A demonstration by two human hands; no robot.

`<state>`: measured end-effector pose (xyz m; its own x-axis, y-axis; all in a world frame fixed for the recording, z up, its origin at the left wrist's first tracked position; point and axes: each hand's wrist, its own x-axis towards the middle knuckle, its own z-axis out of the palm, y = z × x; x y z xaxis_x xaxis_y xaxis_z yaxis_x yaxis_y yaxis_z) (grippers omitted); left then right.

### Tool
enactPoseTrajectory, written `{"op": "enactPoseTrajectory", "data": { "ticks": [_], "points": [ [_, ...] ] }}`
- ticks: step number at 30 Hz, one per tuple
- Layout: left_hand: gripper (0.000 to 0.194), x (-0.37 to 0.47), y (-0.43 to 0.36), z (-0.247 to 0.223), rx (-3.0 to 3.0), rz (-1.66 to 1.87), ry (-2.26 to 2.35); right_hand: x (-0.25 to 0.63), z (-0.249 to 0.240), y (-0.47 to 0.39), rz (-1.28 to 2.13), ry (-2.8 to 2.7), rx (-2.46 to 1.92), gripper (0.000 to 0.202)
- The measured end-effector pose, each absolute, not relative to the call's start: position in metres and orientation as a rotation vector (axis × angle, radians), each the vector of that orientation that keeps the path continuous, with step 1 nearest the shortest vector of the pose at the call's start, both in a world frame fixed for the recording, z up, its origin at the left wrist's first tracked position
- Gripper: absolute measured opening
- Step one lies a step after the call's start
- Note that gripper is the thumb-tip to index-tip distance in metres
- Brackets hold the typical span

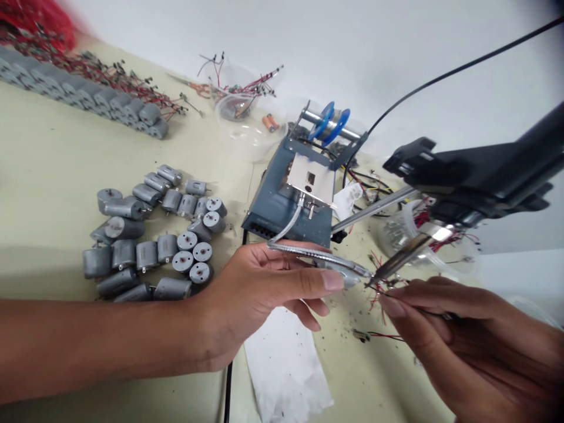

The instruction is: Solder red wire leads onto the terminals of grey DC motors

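Observation:
My left hand (pixel 282 282) is closed on a small grey motor (pixel 349 275), most of which is hidden by the fingers and a bent silver feed tube (pixel 324 254). The tip of a soldering iron (pixel 405 255), held on a black arm, comes down at the motor's end. Close to that tip, my right hand (pixel 458 329) pinches a thin dark wire (pixel 378 288) between thumb and fingertips. The tube runs from the blue-grey solder feeder (pixel 275 194), which carries a blue spool (pixel 328 124). Whether the wire touches the motor's terminal I cannot tell.
Many loose motors (pixel 147 252) lie left of my left hand, and stacked rows (pixel 88 94) stand farther back beside red-wired parts. A white paper (pixel 286 370) lies below my hands. A plastic tub (pixel 396 229) of wired pieces sits behind the iron. Orange-handled scissors (pixel 201 89) lie at the back.

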<state>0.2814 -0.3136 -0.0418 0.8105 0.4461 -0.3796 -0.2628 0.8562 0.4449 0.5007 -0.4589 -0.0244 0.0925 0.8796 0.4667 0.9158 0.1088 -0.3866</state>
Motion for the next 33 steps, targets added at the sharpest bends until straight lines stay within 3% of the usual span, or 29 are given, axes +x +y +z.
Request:
{"op": "enactPoseTrajectory", "data": {
  "ticks": [9,22,33],
  "points": [
    [0.028,0.281,-0.314,-0.045,0.429,0.386,0.440,0.501,-0.027,-0.458,-0.090,-1.756,-1.797,0.004],
    [0.033,0.280,-0.315,-0.043,0.429,0.376,0.454,0.495,-0.026,-0.463,-0.079,-1.683,-1.855,0.004],
    [0.026,0.279,-0.316,-0.046,0.439,0.380,0.419,0.491,-0.027,-0.463,-0.076,-1.627,-1.848,0.005]
  ]
}}
